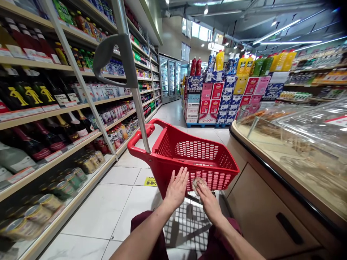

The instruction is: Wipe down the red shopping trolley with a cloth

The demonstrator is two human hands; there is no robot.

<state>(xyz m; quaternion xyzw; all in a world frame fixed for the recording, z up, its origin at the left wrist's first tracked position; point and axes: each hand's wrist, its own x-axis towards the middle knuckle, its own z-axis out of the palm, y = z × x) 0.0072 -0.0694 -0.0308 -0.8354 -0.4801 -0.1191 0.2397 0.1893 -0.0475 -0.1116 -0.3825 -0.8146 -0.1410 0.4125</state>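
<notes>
A red plastic shopping basket cart (165,162) with perforated walls stands right in front of me, and its inside holds nothing that I can see. My left hand (177,187) lies flat against its near side, fingers straight and together, holding nothing. To its right, my right hand (208,200) presses a small crumpled, pale, dirty-looking cloth (195,185) to the same perforated wall. Part of the cloth is hidden under the fingers. A metal pole (139,112) with a grey plastic grip (127,63) rises from the cart's left end.
Shelves of bottles and cans (89,104) run along the left. A glass-sided food counter (255,151) stands close on the right. Stacked drink cartons (211,101) and glass-door fridges (171,77) are farther back. A yellow sticker (150,181) marks the tiled floor.
</notes>
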